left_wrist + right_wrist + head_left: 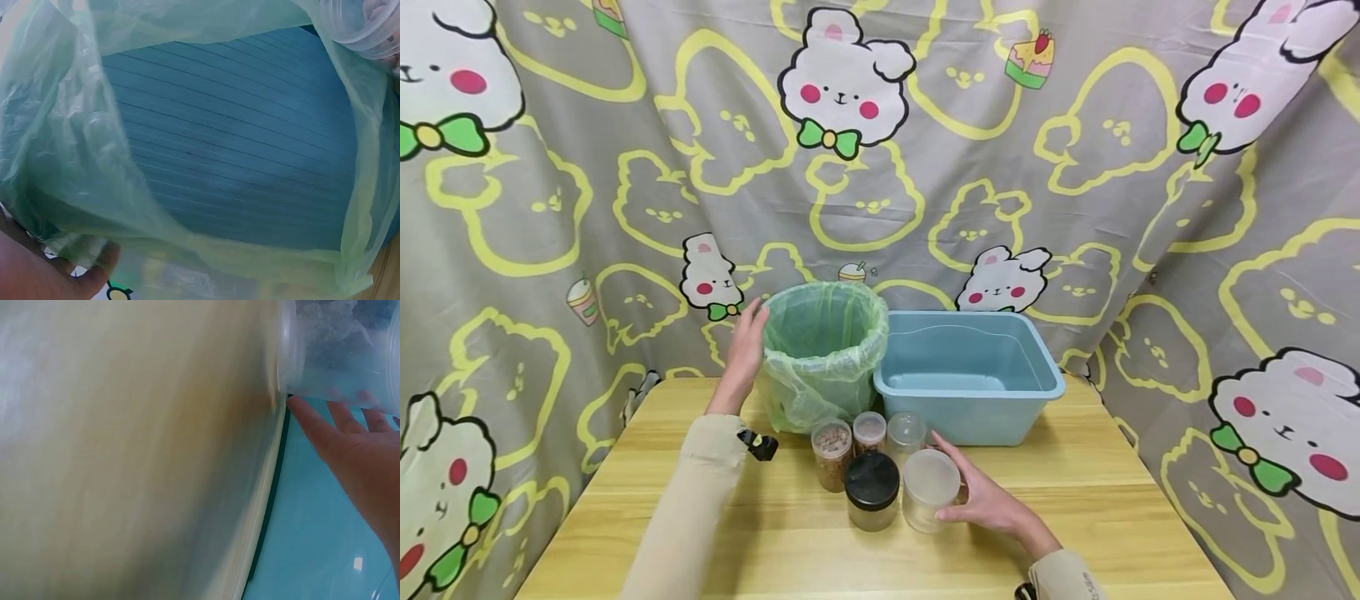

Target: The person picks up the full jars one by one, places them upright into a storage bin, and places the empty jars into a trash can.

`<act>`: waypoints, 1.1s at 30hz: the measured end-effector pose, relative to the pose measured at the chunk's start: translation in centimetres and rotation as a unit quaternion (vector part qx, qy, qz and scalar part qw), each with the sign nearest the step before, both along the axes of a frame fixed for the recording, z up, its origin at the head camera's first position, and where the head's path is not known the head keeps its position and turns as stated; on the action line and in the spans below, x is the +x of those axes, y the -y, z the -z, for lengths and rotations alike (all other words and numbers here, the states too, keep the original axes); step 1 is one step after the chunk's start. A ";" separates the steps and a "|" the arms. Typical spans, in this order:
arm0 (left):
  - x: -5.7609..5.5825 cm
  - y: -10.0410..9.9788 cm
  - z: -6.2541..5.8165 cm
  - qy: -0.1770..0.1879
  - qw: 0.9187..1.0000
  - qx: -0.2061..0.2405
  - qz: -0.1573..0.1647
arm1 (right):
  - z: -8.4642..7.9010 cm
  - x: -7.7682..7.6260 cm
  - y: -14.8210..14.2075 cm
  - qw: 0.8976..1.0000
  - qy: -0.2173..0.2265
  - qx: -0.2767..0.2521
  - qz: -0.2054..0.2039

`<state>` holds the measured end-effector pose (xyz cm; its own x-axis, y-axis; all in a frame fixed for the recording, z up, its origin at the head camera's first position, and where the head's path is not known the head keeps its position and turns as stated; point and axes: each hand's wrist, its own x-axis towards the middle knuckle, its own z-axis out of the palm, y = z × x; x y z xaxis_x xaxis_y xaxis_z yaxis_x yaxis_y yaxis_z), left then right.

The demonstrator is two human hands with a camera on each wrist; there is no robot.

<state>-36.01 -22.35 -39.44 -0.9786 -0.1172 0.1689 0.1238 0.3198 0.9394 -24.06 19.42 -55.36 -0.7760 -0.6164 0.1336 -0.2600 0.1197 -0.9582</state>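
Note:
My left hand (747, 346) rests against the left outer side of a bin lined with a green plastic bag (808, 387). In the left wrist view its fingers (103, 265) touch the bag's outside near the rim. My right hand (988, 500) grips a clear jar with a whitish lid (931, 492), thumb at the front and fingers round its right and back. Fingertips show through the clear wall in the right wrist view. Immediately left of this jar stands a jar with a black lid (872, 492).
Behind these jars stand a tall container of brown bits (832, 458), a smaller lidded container (870, 433) and a clear, rounded jar (906, 433). A blue rectangular tub (970, 417) sits right of the bin on the wooden table (1075, 517). A patterned curtain (865, 200) hangs behind.

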 end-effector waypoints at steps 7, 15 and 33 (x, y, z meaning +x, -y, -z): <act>-0.7 -0.3 0.9 -0.008 1.000 -0.007 -0.023 | 0.0 0.3 -0.1 0.998 0.003 0.048 0.041; -0.3 0.1 1.2 -0.009 1.000 -0.012 -0.004 | -0.1 0.4 0.0 0.997 0.008 0.059 0.054; -0.6 0.3 1.3 -0.011 1.000 -0.019 -0.004 | -0.1 0.2 -0.2 0.996 -0.002 0.074 0.050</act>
